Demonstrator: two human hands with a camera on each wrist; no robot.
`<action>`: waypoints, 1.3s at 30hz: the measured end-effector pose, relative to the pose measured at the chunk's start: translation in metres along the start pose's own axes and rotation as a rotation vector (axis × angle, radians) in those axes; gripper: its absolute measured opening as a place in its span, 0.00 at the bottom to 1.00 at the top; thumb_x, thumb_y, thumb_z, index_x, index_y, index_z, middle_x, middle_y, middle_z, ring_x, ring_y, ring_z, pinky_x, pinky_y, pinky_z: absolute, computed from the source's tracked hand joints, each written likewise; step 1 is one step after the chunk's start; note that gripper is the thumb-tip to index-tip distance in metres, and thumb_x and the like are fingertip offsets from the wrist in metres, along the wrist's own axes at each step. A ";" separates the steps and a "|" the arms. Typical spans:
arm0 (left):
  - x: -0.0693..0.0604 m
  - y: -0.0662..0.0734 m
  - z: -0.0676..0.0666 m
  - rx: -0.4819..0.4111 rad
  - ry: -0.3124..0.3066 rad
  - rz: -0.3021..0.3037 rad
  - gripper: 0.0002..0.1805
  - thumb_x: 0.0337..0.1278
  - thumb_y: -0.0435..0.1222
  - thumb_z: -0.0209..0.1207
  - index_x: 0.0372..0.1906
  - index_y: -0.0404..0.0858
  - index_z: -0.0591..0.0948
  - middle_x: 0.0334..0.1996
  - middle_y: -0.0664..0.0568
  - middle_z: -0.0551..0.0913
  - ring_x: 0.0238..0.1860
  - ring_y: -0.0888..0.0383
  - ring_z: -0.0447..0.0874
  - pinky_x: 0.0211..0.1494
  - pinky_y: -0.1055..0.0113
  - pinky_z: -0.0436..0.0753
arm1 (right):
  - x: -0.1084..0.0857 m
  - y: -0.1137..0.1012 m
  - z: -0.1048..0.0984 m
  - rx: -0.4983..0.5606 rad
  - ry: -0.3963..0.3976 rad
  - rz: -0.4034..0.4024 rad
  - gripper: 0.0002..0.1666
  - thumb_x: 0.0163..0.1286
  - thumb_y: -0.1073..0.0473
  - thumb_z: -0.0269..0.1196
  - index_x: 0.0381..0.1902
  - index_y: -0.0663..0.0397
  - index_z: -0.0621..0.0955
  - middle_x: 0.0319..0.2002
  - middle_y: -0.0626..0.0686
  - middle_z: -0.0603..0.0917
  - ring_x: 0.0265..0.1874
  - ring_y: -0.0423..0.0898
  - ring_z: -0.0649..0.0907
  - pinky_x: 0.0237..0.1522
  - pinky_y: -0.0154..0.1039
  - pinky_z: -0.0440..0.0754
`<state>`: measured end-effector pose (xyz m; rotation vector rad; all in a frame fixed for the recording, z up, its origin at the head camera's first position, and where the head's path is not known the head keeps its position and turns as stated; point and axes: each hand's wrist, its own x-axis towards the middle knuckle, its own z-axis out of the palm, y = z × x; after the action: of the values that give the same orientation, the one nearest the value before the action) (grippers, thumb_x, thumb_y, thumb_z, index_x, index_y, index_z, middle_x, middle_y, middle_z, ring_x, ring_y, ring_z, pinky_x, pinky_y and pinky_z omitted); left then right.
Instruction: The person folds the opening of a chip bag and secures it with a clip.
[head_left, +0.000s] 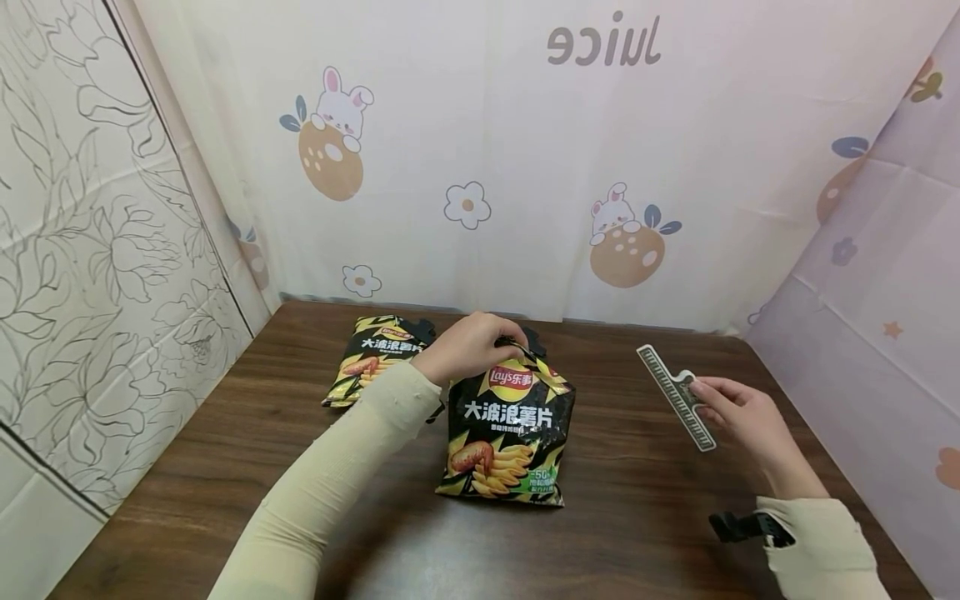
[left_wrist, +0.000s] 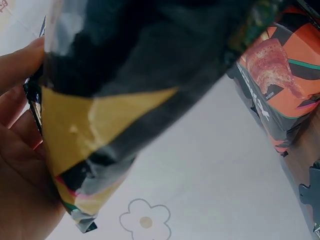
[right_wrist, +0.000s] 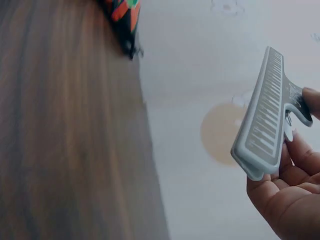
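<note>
A black and yellow Lay's chip bag (head_left: 510, 433) stands upright on the table in the head view. Its folded top is gripped by my left hand (head_left: 480, 346). The left wrist view shows the fingers (left_wrist: 20, 120) along the edge of the bag (left_wrist: 105, 120), partly hidden behind it. On the right, above the table, my right hand (head_left: 738, 408) pinches a long grey clip (head_left: 675, 400) by its handle. The clip (right_wrist: 265, 110) bears a piano-key pattern and its long jaws look closed with nothing between them.
Another black and yellow chip bag (head_left: 375, 358) lies at the back left, partly behind my left arm. An orange and black bag (left_wrist: 282, 75) shows in the left wrist view, with a dark clip-like piece (left_wrist: 312, 195) near it. A printed curtain (head_left: 517, 167) hangs behind the wooden table (head_left: 615, 500).
</note>
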<state>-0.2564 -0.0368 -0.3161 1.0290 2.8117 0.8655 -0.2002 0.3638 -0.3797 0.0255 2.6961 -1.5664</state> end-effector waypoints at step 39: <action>-0.002 -0.003 -0.003 -0.041 0.037 0.046 0.10 0.67 0.39 0.59 0.48 0.40 0.84 0.47 0.52 0.87 0.46 0.59 0.85 0.50 0.63 0.82 | 0.027 -0.094 0.082 -0.067 -0.116 -0.358 0.18 0.73 0.50 0.59 0.49 0.60 0.81 0.37 0.39 0.83 0.35 0.38 0.83 0.41 0.35 0.83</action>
<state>-0.2572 -0.0418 -0.3154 1.0866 2.7983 0.9528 -0.2282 0.2465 -0.3393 -0.5606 2.7708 -1.4925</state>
